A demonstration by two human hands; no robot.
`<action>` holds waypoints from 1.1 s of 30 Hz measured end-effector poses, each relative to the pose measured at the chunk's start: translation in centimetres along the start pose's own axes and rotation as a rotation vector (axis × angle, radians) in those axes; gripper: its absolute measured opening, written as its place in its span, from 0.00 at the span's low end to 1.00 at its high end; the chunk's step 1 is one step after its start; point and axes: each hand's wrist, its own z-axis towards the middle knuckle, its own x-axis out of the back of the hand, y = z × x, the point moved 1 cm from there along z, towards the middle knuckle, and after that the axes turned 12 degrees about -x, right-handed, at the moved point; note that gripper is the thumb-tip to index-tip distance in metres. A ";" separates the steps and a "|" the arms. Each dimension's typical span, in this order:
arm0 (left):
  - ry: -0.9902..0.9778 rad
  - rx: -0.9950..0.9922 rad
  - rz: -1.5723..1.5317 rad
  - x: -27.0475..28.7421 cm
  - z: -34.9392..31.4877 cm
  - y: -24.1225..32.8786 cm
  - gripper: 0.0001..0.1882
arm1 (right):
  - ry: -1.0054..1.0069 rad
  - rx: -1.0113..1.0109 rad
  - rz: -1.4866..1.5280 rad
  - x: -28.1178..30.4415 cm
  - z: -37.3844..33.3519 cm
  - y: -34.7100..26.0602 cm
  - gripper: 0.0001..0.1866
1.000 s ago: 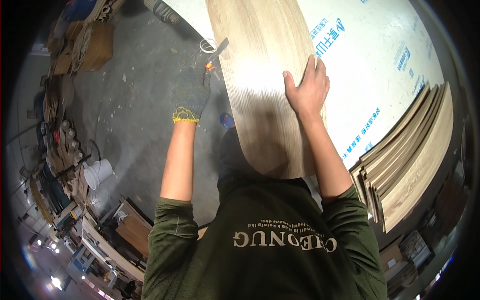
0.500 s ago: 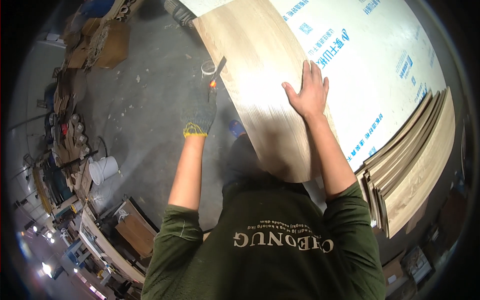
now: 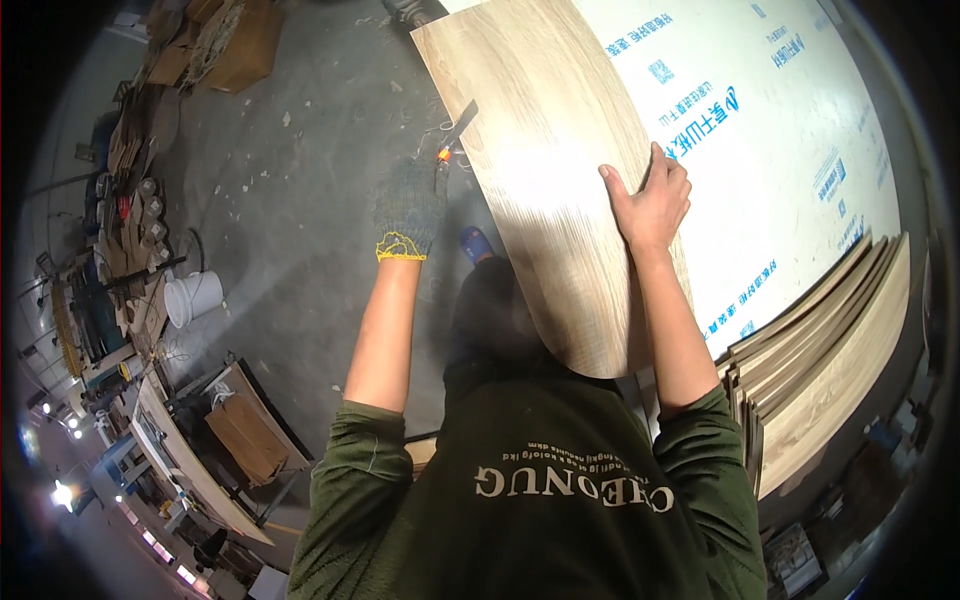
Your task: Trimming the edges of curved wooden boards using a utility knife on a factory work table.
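Observation:
My left hand (image 3: 408, 205), in a dark knitted glove with a yellow cuff, is closed round a flat dark-bladed hand tool (image 3: 462, 125) with an orange-red part near the grip. The blade's end meets the left long edge of a wood-grain board (image 3: 545, 150). A thin pale curl (image 3: 447, 128) shows beside the blade. Bare, my right hand (image 3: 652, 205) holds the board's right long edge, its thumb on the face and its fingers bent at the edge. The board lies lengthwise before me, its near end close to my body.
White sheeting with blue print (image 3: 770, 170) covers the surface at the right. A stack of wood-grain boards (image 3: 820, 385) stands at its near right corner. On the grey floor (image 3: 300, 200) to the left are a white bucket (image 3: 194, 298) and cardboard (image 3: 240, 45). My blue shoe (image 3: 476, 243) shows below the board.
The right hand's fingers have gone from lying flat and spread to bending at the board's right edge. The tool remains at the left edge. The whole view has shifted slightly.

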 end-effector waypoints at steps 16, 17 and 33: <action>0.091 -0.033 0.072 -1.0 5.8 -5.0 0.22 | 0.006 -0.016 -0.001 0.1 0.1 -0.2 0.47; 0.051 -0.004 0.060 -0.9 6.3 -5.2 0.22 | 0.008 -0.020 0.000 0.1 0.1 -0.1 0.46; -0.104 0.045 0.054 1.2 11.1 -7.1 0.22 | 0.029 -0.004 0.028 0.0 0.0 0.1 0.46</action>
